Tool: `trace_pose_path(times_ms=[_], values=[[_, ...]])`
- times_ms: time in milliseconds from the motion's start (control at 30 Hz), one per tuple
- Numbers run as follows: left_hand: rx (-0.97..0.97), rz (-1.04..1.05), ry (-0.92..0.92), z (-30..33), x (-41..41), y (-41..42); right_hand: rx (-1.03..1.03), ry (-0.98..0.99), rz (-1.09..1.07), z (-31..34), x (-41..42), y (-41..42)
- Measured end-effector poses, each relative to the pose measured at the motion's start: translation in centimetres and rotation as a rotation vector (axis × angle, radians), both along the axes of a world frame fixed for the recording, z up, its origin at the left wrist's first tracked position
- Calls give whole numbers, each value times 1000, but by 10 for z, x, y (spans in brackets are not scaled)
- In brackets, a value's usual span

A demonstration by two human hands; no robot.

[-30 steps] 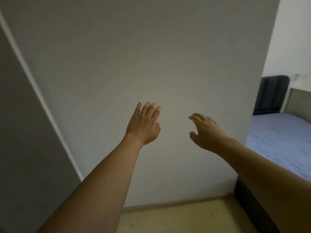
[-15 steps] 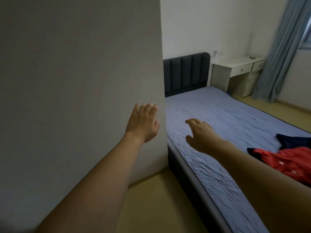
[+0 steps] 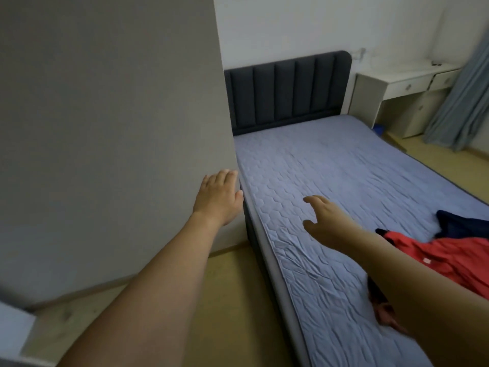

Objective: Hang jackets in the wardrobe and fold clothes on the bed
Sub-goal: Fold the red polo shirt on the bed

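Observation:
A bed (image 3: 330, 181) with a blue quilted cover runs from the dark padded headboard (image 3: 288, 91) toward me on the right. A red garment (image 3: 449, 258) lies crumpled on the bed at the right edge of view, with a dark navy garment (image 3: 463, 223) just behind it. My left hand (image 3: 218, 197) is stretched out with straight fingers in front of the grey wall panel (image 3: 105, 128), holding nothing. Over the near part of the bed, left of the red garment, my right hand (image 3: 325, 221) hovers with fingers loosely spread and empty.
A white desk with drawers (image 3: 404, 83) stands beside the headboard. A blue-grey curtain (image 3: 465, 88) hangs at the far right. Light wooden floor (image 3: 232, 300) lies between the wall panel and the bed's dark side.
The view has swung right, from the plain grey wall to the bed, and more of the bed and the garments shows. Both hands stay outstretched and empty.

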State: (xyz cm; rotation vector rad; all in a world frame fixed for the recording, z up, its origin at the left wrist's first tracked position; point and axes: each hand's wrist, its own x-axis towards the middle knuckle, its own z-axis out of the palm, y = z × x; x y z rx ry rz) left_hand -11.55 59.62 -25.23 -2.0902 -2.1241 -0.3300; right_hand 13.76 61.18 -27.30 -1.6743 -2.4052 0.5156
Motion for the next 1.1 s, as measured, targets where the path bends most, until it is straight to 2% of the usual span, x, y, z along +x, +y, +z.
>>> trace_pose_path(times_ms=[100,267,467,633,767,967,1100], values=[[-52,9,-63,-24,61,26,-48,-16,-9,-14,55,23],[-130,-64,-37,-71,181,81,-127,-80,-10,-38,184,77],[-275,-37,-92,-130,323,128,-217,-101,-33,-79,339,140],[-457,-38,-185,-174,397,151,-328,-110,-141,-107,434,183],[-590,12,-301,-229,445,194,-374,-124,-186,-160,491,229],[-749,191,-654,-350,562,266,-475,-179,-191,-287,579,309],[-893,411,-1038,-445,655,308,-554,-250,-103,-394,637,357]])
